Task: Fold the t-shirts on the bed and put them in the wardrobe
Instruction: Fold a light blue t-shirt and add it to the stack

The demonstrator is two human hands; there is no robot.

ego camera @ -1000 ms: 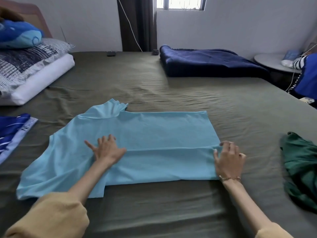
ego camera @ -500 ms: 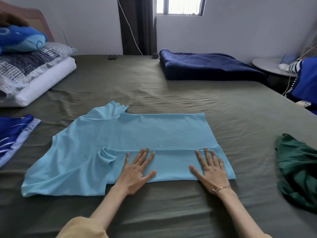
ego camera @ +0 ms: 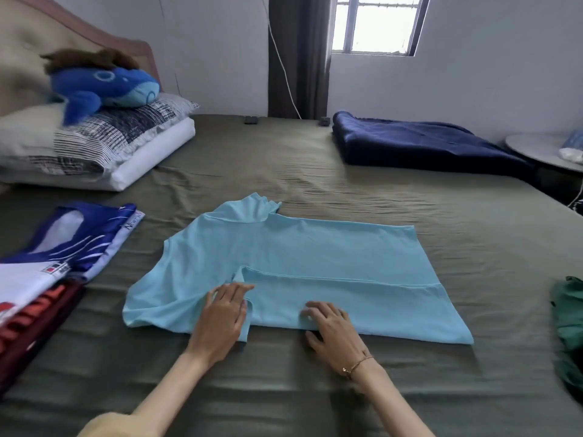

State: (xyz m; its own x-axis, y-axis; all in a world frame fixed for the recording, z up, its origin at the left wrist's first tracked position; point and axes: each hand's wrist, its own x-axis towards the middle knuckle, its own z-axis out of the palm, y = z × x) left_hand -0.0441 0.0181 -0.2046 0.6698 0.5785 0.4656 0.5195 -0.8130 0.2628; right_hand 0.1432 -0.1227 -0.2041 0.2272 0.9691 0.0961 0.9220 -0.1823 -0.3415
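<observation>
A light blue t-shirt [ego camera: 299,260] lies flat on the bed, collar to the left, with its near side folded over along a straight crease. My left hand [ego camera: 222,316] rests on the shirt where the near sleeve meets the fold, fingers straight. My right hand [ego camera: 331,331] sits at the shirt's near edge, fingers bent onto the cloth and thumb below the hem, pinching that edge. A crumpled green t-shirt [ego camera: 569,323] lies at the right edge of the view. The wardrobe is out of view.
A stack of folded shirts [ego camera: 60,263], blue and white on top, lies at the left. Pillows [ego camera: 94,143] with a blue plush toy [ego camera: 104,85] sit at the far left. A folded navy blanket [ego camera: 419,146] lies at the far right. The olive sheet [ego camera: 284,389] is bare before me.
Both hands slid left along the near fold; the left now covers the sleeve, and the right went from lying flat to bent at the hem. The camera turned left, showing the shirt stack.
</observation>
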